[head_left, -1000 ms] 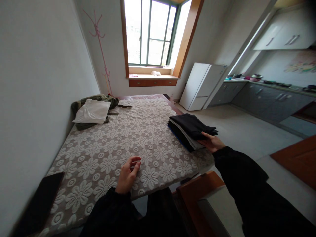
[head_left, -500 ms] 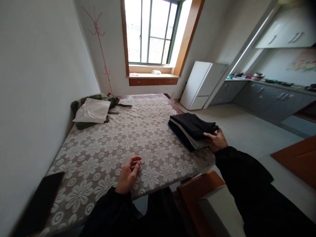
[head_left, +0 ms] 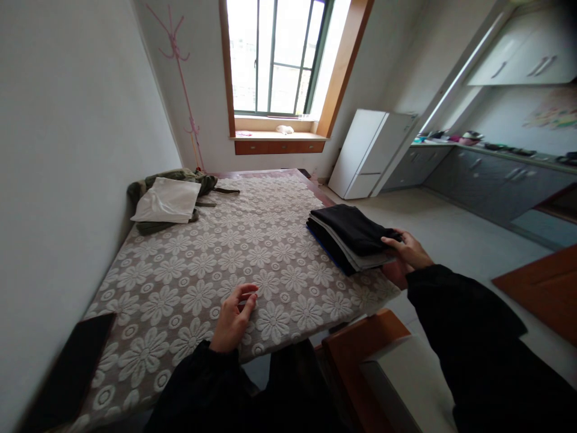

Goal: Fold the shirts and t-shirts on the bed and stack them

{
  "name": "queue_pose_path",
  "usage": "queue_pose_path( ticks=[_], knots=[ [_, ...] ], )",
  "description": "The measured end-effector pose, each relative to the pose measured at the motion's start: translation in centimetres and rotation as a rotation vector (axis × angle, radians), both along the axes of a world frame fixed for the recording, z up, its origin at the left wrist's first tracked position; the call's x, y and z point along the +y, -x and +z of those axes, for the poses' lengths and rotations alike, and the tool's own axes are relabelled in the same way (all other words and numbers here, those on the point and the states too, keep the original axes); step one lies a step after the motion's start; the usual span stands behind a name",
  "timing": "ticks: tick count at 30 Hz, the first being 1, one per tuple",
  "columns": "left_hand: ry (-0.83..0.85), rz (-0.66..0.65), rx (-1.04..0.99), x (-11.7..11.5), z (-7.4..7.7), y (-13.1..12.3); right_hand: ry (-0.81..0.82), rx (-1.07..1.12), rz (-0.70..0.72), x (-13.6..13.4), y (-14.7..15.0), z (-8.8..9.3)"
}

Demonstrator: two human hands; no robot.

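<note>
Bright window (head_left: 283,60) at the back of the room, pink coat stand (head_left: 183,84) to its left, white fridge (head_left: 365,150) over on the right, and up front a table (head_left: 252,173) wearing a flowery tablecloth (head_left: 198,294). Near its right edge sits a neat stack of folded fabric (head_left: 334,248) — grey and black layers, a sliver of blue low down, and a black folded piece (head_left: 354,228) on top. My right hand (head_left: 411,249) is at the near right end of that stack, and it looks like the end of the black piece is pinched between thumb and fingers. Left hand (head_left: 232,319) is just chilling over the front of the cloth, fingers loosely curled with nothing in them. Far left there's a dark green bag (head_left: 148,230) with some white flat thing (head_left: 169,201) lying on it — plus a flat black object (head_left: 67,373) at the near left corner.
</note>
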State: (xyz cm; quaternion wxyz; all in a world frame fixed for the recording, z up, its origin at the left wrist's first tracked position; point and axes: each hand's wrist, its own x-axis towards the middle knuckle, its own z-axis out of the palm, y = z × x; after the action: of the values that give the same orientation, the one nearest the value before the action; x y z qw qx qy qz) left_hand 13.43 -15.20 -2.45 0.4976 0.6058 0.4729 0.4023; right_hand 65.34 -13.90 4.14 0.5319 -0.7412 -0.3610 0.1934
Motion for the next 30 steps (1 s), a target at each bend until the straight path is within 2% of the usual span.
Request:
queue_pose_path(
  ticks=[2,5,6,8,11,14,16,19,21,26,28,30],
  knots=[
    [-0.001,-0.005,0.011,0.0,0.1,0.0,0.014,-0.207,-0.026,0.0,-0.5,1.5],
    [0.0,-0.009,0.03,0.0,0.0,0.0,-0.094,-0.644,0.013,0.9,-0.3,4.4],
    [0.001,-0.007,0.036,0.0,0.0,0.0,-0.126,-0.736,0.09,1.5,0.2,5.5],
    [0.005,0.0,0.044,0.0,0.0,0.0,-0.134,-0.837,0.332,3.5,1.4,7.5],
    [0.013,0.003,0.042,0.0,0.1,-0.1,-0.112,-1.006,0.631,8.0,3.3,9.8],
    [0.025,0.019,0.029,-0.1,0.3,-0.2,-0.1,-1.133,0.745,13.8,4.4,10.9],
    [0.037,0.033,0.02,-0.1,0.5,-0.3,-0.047,-1.161,0.802,17.6,4.5,11.0],
    [0.047,0.038,0.007,0.0,0.6,-0.4,0.101,-1.131,0.819,22.1,3.9,9.6],
    [0.051,0.036,0.0,0.0,0.6,-0.5,0.188,-1.089,0.794,23.8,3.4,7.3],
    [0.091,0.04,0.0,0.3,0.6,-0.6,0.341,-1.023,0.785,23.9,2.4,-0.5],
    [0.106,0.044,0.002,0.4,0.6,-0.6,0.363,-1.009,0.79,23.6,2.0,-2.6],
    [0.121,0.059,0.007,0.4,0.6,-0.7,0.369,-1.005,0.794,23.7,1.6,-3.7]
  ],
)
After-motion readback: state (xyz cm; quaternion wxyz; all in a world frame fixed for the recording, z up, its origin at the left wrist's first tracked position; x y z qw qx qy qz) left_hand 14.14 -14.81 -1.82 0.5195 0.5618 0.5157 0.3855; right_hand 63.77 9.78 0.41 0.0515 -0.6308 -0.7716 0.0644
